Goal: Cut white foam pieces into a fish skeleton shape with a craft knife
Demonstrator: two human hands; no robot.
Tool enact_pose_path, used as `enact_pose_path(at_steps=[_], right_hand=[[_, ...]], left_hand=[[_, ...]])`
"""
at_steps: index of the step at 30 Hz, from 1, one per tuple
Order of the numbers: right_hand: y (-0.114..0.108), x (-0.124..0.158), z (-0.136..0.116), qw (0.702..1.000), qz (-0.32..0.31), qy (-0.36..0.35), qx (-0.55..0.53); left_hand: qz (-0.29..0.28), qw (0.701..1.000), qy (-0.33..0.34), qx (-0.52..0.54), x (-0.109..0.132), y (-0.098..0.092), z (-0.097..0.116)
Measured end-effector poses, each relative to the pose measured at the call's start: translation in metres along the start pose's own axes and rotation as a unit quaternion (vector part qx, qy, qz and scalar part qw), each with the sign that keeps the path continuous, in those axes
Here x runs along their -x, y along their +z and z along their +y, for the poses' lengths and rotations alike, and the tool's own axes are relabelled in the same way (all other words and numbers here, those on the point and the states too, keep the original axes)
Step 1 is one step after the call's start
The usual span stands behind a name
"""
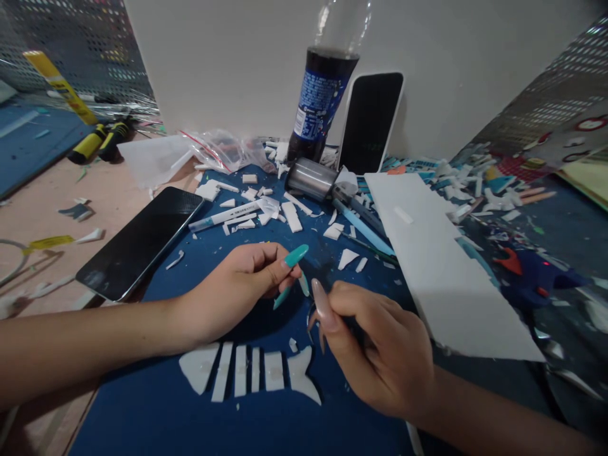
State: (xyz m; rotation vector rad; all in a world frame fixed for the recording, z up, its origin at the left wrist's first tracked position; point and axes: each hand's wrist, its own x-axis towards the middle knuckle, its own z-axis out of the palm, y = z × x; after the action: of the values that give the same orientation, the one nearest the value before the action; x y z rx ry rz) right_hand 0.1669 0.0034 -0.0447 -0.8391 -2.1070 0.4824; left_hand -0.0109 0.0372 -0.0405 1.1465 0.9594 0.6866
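Observation:
My left hand (242, 278), with long teal nails, hovers over the blue cutting mat (142, 411). Its thumb presses against the curled fingers, and anything between them is too small to make out. Just to the right is my right hand (384, 342), with long pale nails, its thumb and fingers also pinched together. I cannot see what, if anything, it holds. The fingertips of the two hands are close but apart. Below them on the mat lie white cut foam pieces spaced out in a fish shape: a rounded head (199, 368), several strips (240, 370) and a forked tail (304, 375).
A phone (142, 244) lies at left; another phone (370, 123) leans against a white board (228, 69). Beside it stands a dark drink bottle (318, 95). White scraps (292, 216), a pen (225, 215) and a metal cylinder (311, 178) lie behind my hands. A white foam sheet (446, 272) is at right.

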Motion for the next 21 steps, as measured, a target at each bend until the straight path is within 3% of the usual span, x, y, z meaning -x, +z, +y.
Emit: enact_pose_path(at_steps=[7, 21], right_hand=[[0.0004, -0.0005, 0.0004, 1.000, -0.001, 0.016, 0.003], [-0.0012, 0.0000, -0.0017, 0.999, 0.002, 0.001, -0.034]], left_hand=[[-0.002, 0.999, -0.006, -0.039, 0.0039, 0.0020, 0.0016], [-0.008, 0.999, -0.039, 0.002, 0.0054, -0.0006, 0.0000]])
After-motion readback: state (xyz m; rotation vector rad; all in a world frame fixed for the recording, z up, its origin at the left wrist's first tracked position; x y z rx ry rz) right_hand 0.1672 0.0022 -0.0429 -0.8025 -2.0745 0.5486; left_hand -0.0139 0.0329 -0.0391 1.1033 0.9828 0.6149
